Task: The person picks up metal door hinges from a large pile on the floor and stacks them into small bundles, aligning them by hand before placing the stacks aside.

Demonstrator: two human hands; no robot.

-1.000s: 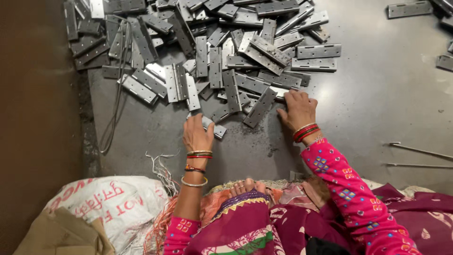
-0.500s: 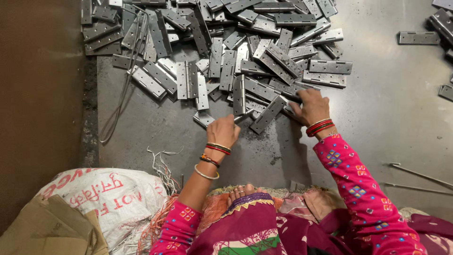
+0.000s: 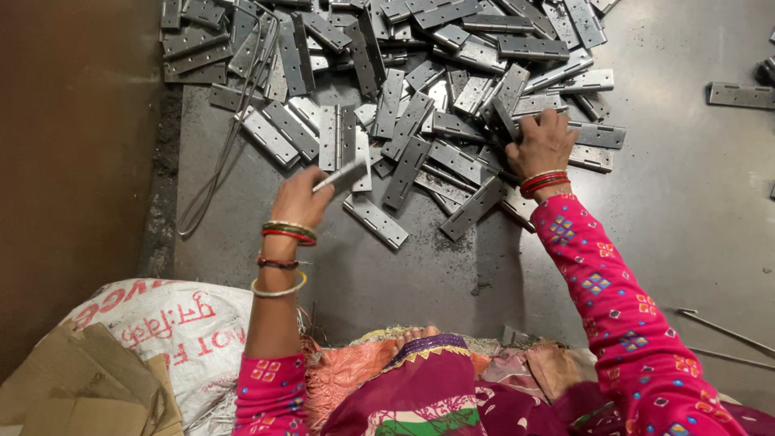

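Observation:
A big heap of grey metal hinge plates [image 3: 420, 89] covers the far half of a dark metal sheet [image 3: 452, 266]. My left hand [image 3: 300, 198] grips one hinge plate [image 3: 343, 173] and holds it tilted just above the sheet, at the heap's near edge. My right hand [image 3: 542, 145] reaches into the right side of the heap, fingers curled over the plates there; whether it holds one is hidden. Bangles ring both wrists, and pink patterned sleeves cover my arms.
A loop of wire [image 3: 214, 173] lies at the heap's left. A white printed sack [image 3: 173, 331] and brown cardboard [image 3: 77, 387] sit at lower left. Loose hinge plates [image 3: 739, 95] lie at far right, thin metal rods [image 3: 726, 331] at lower right. My foot [image 3: 416, 333] shows near the cloth.
My left hand has taken a hinge plate from the heap's near edge and lifted it. My right hand has pushed further up into the heap. The view has shifted toward the pile.

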